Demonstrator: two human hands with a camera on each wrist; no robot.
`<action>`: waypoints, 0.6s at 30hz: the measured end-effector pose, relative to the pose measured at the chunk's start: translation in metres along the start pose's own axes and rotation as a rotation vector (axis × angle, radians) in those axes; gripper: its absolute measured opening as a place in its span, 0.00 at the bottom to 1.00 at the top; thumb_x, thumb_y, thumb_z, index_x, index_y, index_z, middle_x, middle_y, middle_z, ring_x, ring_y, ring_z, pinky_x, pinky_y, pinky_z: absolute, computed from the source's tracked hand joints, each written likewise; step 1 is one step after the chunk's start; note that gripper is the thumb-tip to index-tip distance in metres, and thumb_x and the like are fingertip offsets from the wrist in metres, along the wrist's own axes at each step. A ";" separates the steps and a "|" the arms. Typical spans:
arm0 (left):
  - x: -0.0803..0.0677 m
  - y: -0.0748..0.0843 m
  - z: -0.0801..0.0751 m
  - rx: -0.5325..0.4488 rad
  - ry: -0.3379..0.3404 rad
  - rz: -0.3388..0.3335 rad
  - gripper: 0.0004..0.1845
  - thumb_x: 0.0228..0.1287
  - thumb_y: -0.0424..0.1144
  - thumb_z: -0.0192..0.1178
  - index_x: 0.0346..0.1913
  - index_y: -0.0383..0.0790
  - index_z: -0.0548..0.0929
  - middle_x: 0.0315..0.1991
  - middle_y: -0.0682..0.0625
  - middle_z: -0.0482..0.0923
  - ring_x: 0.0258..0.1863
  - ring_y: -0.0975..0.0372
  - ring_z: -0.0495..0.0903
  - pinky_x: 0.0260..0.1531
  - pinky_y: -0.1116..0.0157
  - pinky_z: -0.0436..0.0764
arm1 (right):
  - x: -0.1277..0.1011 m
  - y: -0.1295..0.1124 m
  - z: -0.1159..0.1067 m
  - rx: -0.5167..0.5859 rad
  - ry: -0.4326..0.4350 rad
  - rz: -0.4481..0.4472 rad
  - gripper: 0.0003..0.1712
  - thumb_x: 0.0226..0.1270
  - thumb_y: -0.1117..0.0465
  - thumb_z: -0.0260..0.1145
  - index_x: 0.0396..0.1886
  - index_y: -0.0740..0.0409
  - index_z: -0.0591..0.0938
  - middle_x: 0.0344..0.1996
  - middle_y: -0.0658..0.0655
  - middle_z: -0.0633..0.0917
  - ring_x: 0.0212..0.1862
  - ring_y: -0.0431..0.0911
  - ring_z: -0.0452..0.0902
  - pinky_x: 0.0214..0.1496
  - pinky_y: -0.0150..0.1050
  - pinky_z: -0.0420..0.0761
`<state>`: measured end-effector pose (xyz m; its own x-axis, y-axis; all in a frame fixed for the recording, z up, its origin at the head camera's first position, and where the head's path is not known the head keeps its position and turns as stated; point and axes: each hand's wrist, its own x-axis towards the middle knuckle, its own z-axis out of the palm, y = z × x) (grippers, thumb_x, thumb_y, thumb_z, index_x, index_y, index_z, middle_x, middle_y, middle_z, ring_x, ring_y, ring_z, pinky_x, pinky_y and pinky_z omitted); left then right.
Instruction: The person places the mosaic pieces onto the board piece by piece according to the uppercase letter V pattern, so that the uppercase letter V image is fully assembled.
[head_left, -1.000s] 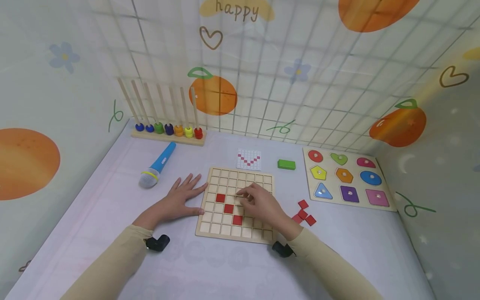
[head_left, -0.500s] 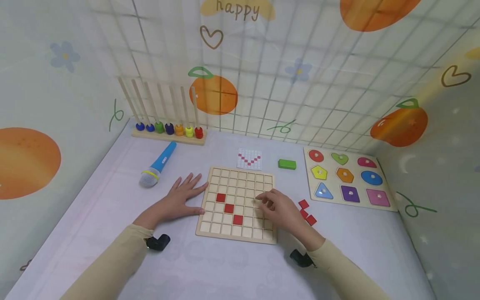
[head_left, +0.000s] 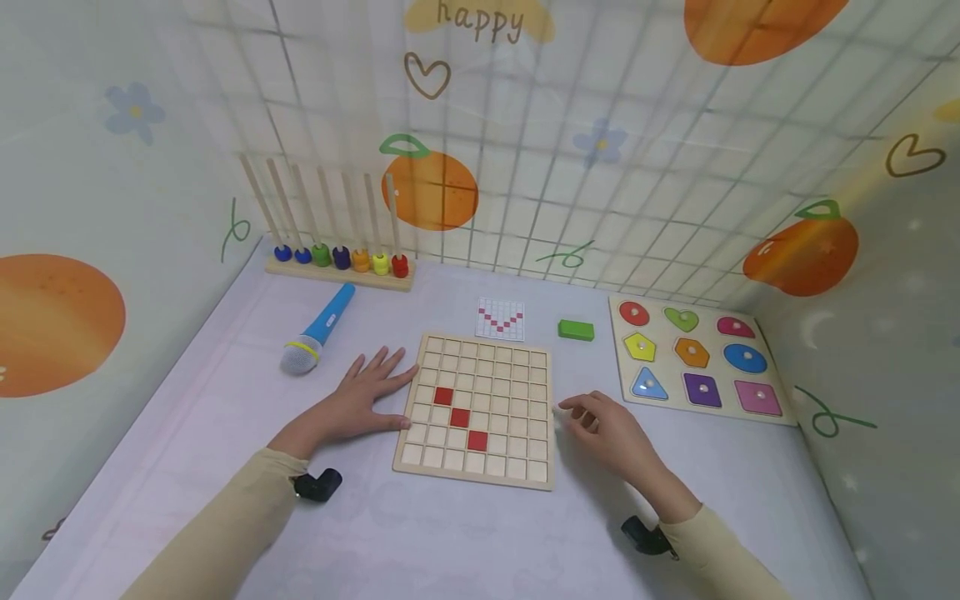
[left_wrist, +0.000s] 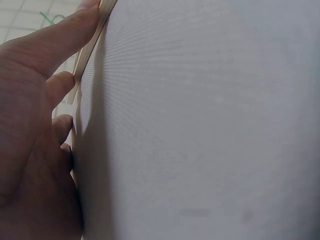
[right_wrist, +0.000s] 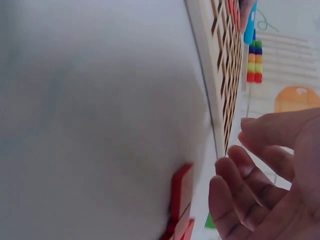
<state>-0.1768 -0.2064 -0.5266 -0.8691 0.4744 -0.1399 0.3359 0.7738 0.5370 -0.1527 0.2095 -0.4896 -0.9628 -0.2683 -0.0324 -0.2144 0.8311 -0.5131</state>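
A square wooden grid board point(head_left: 498, 479) lies on the table with three red square tiles point(head_left: 459, 418) set in its cells along a diagonal. My left hand point(head_left: 360, 404) lies with fingers spread, thumb and fingertips touching the board's left edge. Just right of the board is my right hand point(head_left: 611, 437), its fingers loosely bent and nothing visible between them. Loose red tiles point(right_wrist: 182, 192) lie on the table by that hand in the right wrist view; the hand hides them in the head view. Behind the board is a small card point(head_left: 501, 319) printed with a red V pattern.
A green block point(head_left: 576, 330) lies right of the card. At the right is a shape puzzle board point(head_left: 705, 358) with knobbed pieces. A toy microphone point(head_left: 318, 329) lies at the left, before a wooden peg rack point(head_left: 337, 273) with coloured beads. A printed curtain surrounds the table.
My right hand has moved right, from over the board to the table beside it, and now covers the loose red tiles. The left hand stays in place.
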 end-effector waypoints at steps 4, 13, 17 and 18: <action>0.000 0.001 -0.001 -0.005 0.000 0.002 0.50 0.60 0.66 0.67 0.80 0.52 0.60 0.83 0.45 0.40 0.81 0.46 0.32 0.76 0.44 0.28 | -0.006 0.011 -0.005 -0.029 -0.007 0.029 0.14 0.65 0.63 0.72 0.51 0.53 0.87 0.33 0.47 0.81 0.33 0.42 0.74 0.34 0.35 0.79; 0.000 0.001 0.000 -0.003 0.000 -0.010 0.50 0.60 0.67 0.66 0.80 0.53 0.60 0.83 0.46 0.40 0.81 0.46 0.32 0.76 0.44 0.28 | -0.017 0.024 -0.013 -0.035 -0.045 0.080 0.17 0.61 0.60 0.78 0.50 0.54 0.87 0.31 0.46 0.82 0.33 0.42 0.74 0.34 0.33 0.79; 0.000 0.001 0.001 0.003 0.001 -0.008 0.50 0.60 0.67 0.66 0.80 0.53 0.59 0.83 0.45 0.40 0.81 0.46 0.32 0.76 0.44 0.28 | -0.020 0.027 -0.015 -0.037 -0.063 0.104 0.20 0.59 0.60 0.79 0.51 0.55 0.87 0.31 0.46 0.82 0.34 0.43 0.74 0.34 0.33 0.79; 0.000 0.001 0.001 0.006 0.002 -0.007 0.50 0.60 0.67 0.66 0.80 0.53 0.59 0.83 0.45 0.40 0.81 0.46 0.32 0.76 0.43 0.28 | -0.020 0.028 -0.014 -0.039 -0.065 0.113 0.21 0.58 0.60 0.79 0.52 0.55 0.87 0.31 0.46 0.82 0.35 0.43 0.74 0.35 0.33 0.79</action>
<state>-0.1763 -0.2054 -0.5271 -0.8721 0.4682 -0.1425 0.3317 0.7795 0.5313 -0.1416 0.2451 -0.4909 -0.9686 -0.2021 -0.1445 -0.1128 0.8758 -0.4692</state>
